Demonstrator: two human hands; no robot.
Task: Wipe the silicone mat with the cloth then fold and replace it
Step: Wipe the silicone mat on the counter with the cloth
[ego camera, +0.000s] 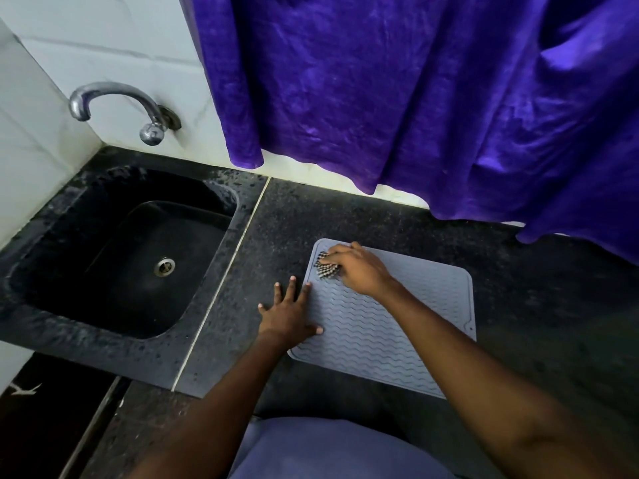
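Head view, left to right, everything placed off the silicone mat (pixel 380 337).

- Well left of the mat: black stone sink (pixel 52 326), sunk into the same dark surface. Metal drain (pixel 164 266) sits in the basin floor. Rim looks speckled with water drops.
- Left of the mat and further back: chrome tap (pixel 117 98) on the white tiled wall (pixel 103 39), spout curving out over the sink.
- Between sink and mat: a pale seam (pixel 224 281) runs front to back across the countertop (pixel 536 288).
- Your left hand (pixel 290 316) lies flat on the mat's left edge, fingers straight and spread, gripping nothing. Thumb is on the mat; the outer fingers spill onto the counter just left of it.
- Checked black-and-white cloth (pixel 326 268) is bunched up on the mat's far-left corner, touching the mat.
- Your right hand (pixel 359 267) is on top of the cloth, fingers curled over it and holding it down against the mat. Your right forearm crosses the mat diagonally and hides part of its near edge.
- The mat itself: grey, wavy ribbed, raised border, rounded corners. It lies flat and unfolded on the countertop, right of the seam, near the counter's front edge.
- Behind the mat and off to its right: a purple curtain (pixel 415 98) hangs down, hem close to the countertop's back edge.
- In front of the mat, at the bottom of the frame: blue fabric (pixel 328 451) of your clothing.
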